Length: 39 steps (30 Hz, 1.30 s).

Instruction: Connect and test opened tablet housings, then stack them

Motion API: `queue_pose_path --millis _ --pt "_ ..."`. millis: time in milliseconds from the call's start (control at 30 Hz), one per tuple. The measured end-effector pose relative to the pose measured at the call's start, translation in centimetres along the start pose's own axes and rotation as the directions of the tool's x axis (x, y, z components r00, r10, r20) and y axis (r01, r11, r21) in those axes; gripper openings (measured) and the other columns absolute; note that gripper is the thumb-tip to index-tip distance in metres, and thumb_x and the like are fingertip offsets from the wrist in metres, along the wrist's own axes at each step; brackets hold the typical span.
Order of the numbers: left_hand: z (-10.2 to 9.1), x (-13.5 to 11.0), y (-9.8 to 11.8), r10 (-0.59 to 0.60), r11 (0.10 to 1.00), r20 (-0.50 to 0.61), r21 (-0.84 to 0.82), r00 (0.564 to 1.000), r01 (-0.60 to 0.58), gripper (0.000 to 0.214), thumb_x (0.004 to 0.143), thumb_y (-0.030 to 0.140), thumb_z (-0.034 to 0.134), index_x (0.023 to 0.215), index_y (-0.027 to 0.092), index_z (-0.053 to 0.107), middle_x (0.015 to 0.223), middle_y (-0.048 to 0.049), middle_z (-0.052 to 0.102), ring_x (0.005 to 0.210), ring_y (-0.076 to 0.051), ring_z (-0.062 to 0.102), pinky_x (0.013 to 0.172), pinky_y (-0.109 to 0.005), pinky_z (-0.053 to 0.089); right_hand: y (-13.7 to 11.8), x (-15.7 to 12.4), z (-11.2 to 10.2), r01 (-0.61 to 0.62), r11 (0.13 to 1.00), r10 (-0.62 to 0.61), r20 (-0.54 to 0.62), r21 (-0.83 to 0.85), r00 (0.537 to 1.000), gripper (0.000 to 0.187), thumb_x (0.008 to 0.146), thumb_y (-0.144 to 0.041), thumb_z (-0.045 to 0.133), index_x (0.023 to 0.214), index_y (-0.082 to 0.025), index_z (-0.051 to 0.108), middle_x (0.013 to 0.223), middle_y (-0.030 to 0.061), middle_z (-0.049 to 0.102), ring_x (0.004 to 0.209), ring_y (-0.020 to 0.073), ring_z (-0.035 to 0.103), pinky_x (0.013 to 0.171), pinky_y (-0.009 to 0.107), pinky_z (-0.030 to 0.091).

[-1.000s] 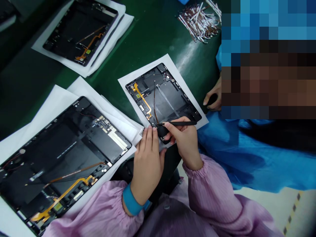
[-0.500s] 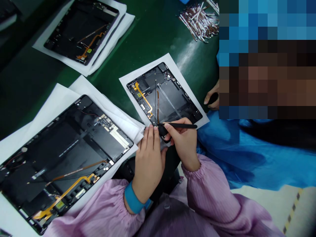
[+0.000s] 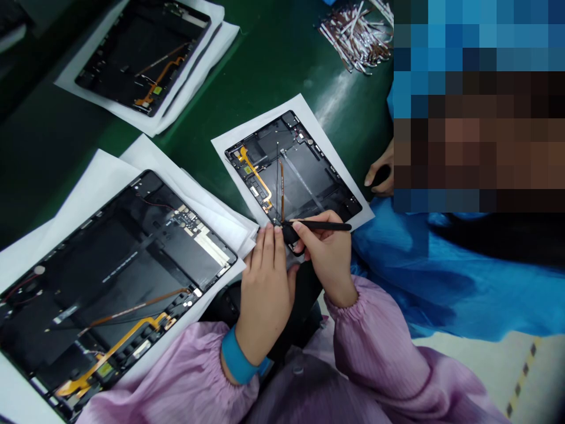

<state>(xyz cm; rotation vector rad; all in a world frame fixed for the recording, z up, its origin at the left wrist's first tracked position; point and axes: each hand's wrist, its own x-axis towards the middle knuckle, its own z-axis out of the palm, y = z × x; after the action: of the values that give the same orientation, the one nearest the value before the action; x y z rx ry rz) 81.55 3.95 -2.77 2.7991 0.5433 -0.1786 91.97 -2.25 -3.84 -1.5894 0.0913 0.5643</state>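
Note:
An opened black tablet chassis (image 3: 304, 171) with an orange flex cable lies on a white sheet (image 3: 309, 115) on the green table. My right hand (image 3: 326, 253) is closed round a thin black stick tool (image 3: 326, 225), its tip at the chassis's near corner. There a narrow brown ribbon cable (image 3: 281, 188) stands up from the board. My left hand (image 3: 265, 277) lies beside it, fingers straight and together, fingertips pressing on the chassis's near edge. Both arms wear pink sleeves; a blue band circles the left wrist.
A larger open tablet chassis (image 3: 110, 277) lies on white sheets at the left, another chassis (image 3: 141, 53) at the far left. A pile of ribbon cables (image 3: 357, 35) sits at the top. A person in blue sits at the right, one hand (image 3: 380, 174) on the table edge.
The brown ribbon cable has straightened from a curve to nearly upright. My hands have hardly moved.

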Motion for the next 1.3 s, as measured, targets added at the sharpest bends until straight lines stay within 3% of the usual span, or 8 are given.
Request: queue_pose_path --millis 433,800,1300 --pt "-0.2 0.1 -0.1 0.012 1.000 -0.003 0.007 1.000 -0.012 0.058 0.092 0.028 0.048 0.143 0.003 0.035 0.150 -0.0186 0.035 0.138 -0.031 0.034 0.106 -0.046 0.040 0.3 0.1 0.0 0.037 0.999 -0.037 0.019 0.039 0.999 0.024 0.074 -0.026 0.072 0.075 -0.020 0.049 0.067 -0.0022 0.065 0.038 0.0084 0.053 0.030 0.017 0.035" --pt "-2.0 0.8 0.5 0.018 0.976 0.081 0.213 0.997 -0.035 0.057 0.091 0.033 0.055 0.142 0.011 0.041 0.145 -0.0171 0.043 0.133 -0.033 0.040 0.098 -0.047 0.047 0.7 0.2 -0.3 0.028 0.998 -0.029 0.032 0.048 0.999 0.025 0.075 -0.029 0.073 0.077 -0.019 0.050 0.070 -0.0025 0.066 0.041 0.0082 0.054 0.036 0.018 0.042" --pt "-2.2 1.2 1.0 0.002 0.962 0.097 0.273 0.995 -0.029 0.053 0.092 0.031 0.053 0.139 0.008 0.044 0.142 -0.0183 0.046 0.131 -0.034 0.042 0.098 -0.049 0.045 0.9 0.1 -0.4 0.002 0.999 -0.003 0.035 0.036 0.999 0.023 0.076 -0.029 0.072 0.078 -0.019 0.051 0.065 -0.0035 0.063 0.040 0.0079 0.053 0.034 0.017 0.040"
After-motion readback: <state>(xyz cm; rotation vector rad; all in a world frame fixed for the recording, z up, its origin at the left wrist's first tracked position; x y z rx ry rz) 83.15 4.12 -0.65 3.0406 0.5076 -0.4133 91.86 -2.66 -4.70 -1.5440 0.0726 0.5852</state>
